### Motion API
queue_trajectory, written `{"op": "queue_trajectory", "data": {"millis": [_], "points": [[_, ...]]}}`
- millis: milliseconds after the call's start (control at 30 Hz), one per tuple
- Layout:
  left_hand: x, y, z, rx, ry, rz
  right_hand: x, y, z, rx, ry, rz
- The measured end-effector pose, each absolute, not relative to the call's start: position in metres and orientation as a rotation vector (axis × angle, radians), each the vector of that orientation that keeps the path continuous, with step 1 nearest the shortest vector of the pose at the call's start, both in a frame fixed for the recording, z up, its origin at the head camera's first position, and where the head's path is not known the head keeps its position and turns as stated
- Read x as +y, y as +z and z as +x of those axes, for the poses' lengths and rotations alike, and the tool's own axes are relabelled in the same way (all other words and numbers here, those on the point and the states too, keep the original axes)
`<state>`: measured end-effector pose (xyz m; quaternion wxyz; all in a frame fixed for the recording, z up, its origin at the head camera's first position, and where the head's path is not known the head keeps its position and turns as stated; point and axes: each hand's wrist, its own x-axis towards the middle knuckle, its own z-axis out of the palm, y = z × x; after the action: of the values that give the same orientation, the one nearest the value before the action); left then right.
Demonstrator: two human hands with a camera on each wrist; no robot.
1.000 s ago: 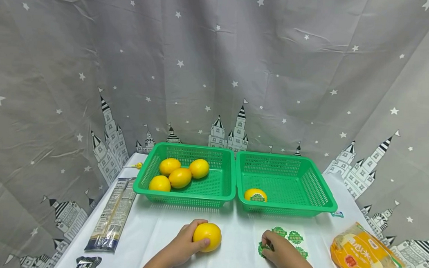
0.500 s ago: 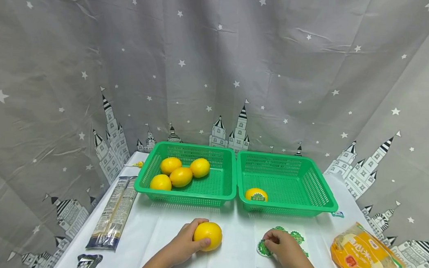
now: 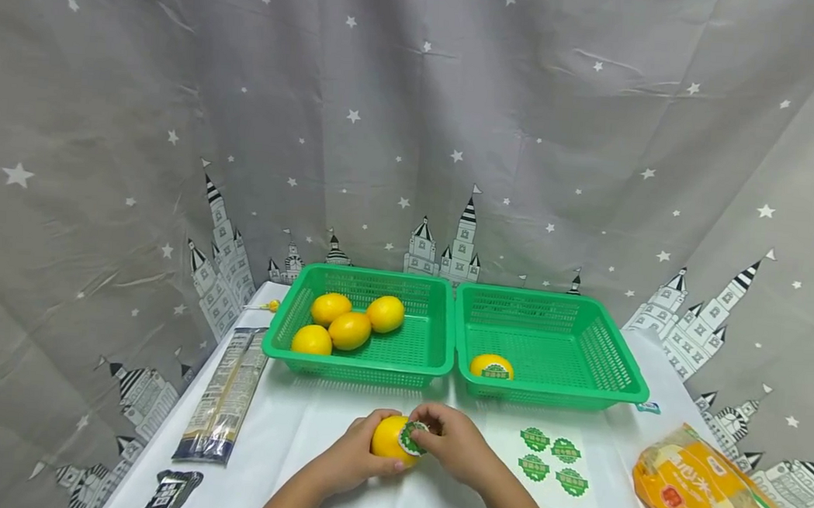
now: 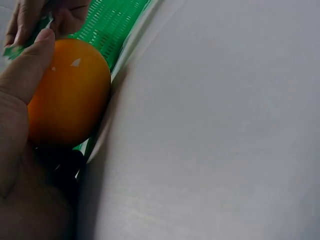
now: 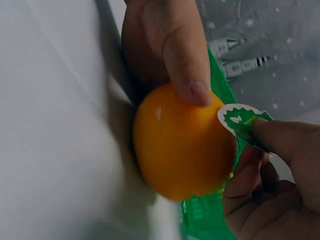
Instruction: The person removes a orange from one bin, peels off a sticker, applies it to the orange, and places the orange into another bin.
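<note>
At the near edge of the bench, just in front of the two green baskets, my left hand wraps round a yellow lemon, thumb laid over its top and the fruit resting on the white cloth. My right hand pinches a round green sticker between thumb and fingertips and holds it against the lemon's upper right side; from the right wrist view one edge of the sticker touches the skin while the rest stands off it.

To the right of my hands lies a white backing sheet with four more green stickers on it. Behind, the left basket holds four lemons bunched toward its left side, and the right basket holds one lemon already wearing a green label, near its front left corner. The baskets stand side by side, rims touching.

A long clear packet of noodles lies along the left edge of the bench, and an orange bag sits at the far right. A grey curtain with stars and castles hangs behind.
</note>
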<state>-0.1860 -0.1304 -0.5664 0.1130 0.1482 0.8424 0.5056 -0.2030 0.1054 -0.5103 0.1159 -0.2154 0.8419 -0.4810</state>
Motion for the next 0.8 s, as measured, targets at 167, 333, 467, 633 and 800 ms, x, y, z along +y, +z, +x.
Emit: {"op": "queue_trajectory", "data": {"millis": [167, 333, 467, 633, 800], "points": [[-0.132, -0.566, -0.189, 2.44, 1.513, 0.501, 0.092, -0.504, -0.208, 2.513, -1.266, -0.736], [-0.133, -0.566, -0.19, 2.439, 1.529, 0.522, 0.089, -0.497, -0.217, 2.509, -1.186, -0.805], [-0.132, -0.565, -0.19, 2.428, 1.526, 0.522, 0.09, -0.492, -0.225, 2.423, -1.199, -0.828], [-0.132, -0.565, -0.192, 2.424, 1.498, 0.509, 0.09, -0.484, -0.233, 2.404, -1.082, -0.902], [-0.135, -0.566, -0.192, 2.422, 1.47, 0.458, 0.084, -0.477, -0.239, 2.425, -0.928, -1.005]]}}
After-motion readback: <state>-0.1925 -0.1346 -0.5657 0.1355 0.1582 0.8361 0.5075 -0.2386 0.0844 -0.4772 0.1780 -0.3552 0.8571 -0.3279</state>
